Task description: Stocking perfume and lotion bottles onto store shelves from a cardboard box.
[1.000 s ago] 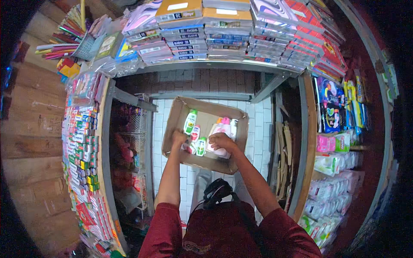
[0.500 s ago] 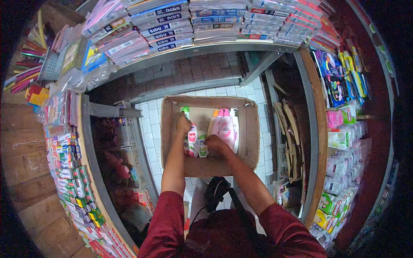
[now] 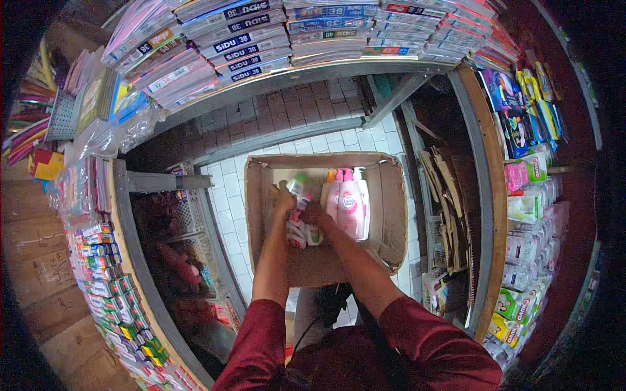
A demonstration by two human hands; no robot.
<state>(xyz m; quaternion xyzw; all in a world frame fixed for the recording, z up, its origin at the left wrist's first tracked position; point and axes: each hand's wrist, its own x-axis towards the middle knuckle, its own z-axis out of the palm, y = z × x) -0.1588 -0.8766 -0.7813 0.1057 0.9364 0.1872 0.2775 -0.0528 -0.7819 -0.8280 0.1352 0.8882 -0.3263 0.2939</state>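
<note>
An open cardboard box (image 3: 261,268) stands on the white tiles before me, and both my hands reach down into it. My left hand (image 3: 284,198) is closed around a small white bottle with a green cap (image 3: 298,178), which tilts to the right. My right hand (image 3: 314,214) is curled close beside it against a small white-and-pink bottle (image 3: 304,201); its fingertips are blurred and partly hidden. Below the hands, several small bottles (image 3: 297,236) lean at the box's near side. Taller pink pump bottles (image 3: 351,208) stand together on the right.
Shelf frames enclose the floor around the box. Stacks of wrapped books (image 3: 241,45) fill the far shelf. Small cartons (image 3: 117,287) line the left shelf, and plastic packets (image 3: 521,254) line the right. Flattened cardboard (image 3: 443,208) stands under the right side.
The green-capped bottle has moved right and tilted in my left hand. Both hands have come closer together. The view has shifted slightly, and the small bottles below now lean.
</note>
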